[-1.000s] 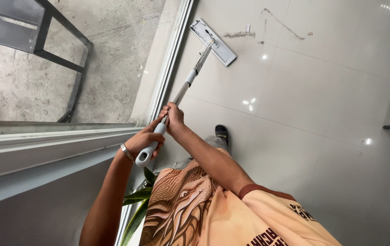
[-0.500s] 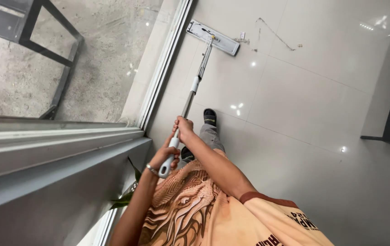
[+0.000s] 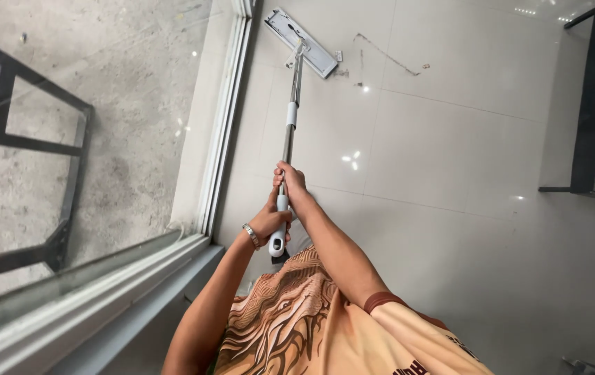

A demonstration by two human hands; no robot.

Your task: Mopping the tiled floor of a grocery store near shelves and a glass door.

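Single head camera, looking steeply down, close over arms, floor [image 3: 450, 153] beyond.

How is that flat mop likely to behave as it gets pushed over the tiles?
The flat mop probably glides easily: the tile floor is glossy. Its thin metal pole looks stiff and light, gripped by the right hand above the left hand. The wide head likely swivels at its joint.
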